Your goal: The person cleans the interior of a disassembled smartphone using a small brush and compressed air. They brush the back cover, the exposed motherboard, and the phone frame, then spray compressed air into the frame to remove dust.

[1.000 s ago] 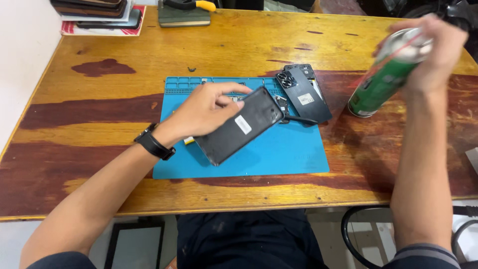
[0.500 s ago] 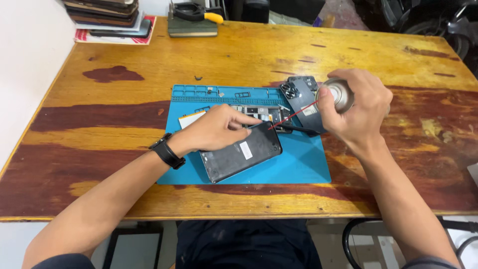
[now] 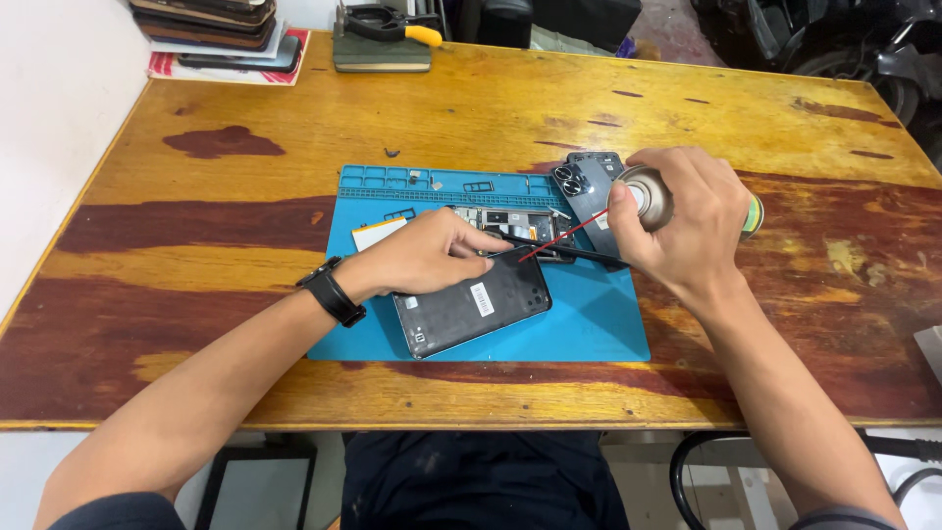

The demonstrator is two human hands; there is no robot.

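Observation:
An opened dark phone [image 3: 471, 304] lies on a blue work mat [image 3: 589, 324], its inner side up. My left hand [image 3: 427, 250], with a black watch at the wrist, presses on the phone's upper edge. My right hand [image 3: 682, 221] grips a green spray can [image 3: 648, 199] tipped toward the phone. A thin red straw [image 3: 561, 238] runs from the can's nozzle down to the phone's top edge. The phone's grey back cover [image 3: 587, 186] with camera rings lies on the mat just behind the can.
The wooden table [image 3: 491, 108] carries a stack of phones [image 3: 211, 25] on red paper at the back left and a box with yellow-handled pliers [image 3: 388, 29] beside it. A white wall runs along the left. Cables hang below the table's front right.
My right hand brought the spray can down from the raised right side to the mat and aimed its red straw at the phone. My left hand stayed on the phone.

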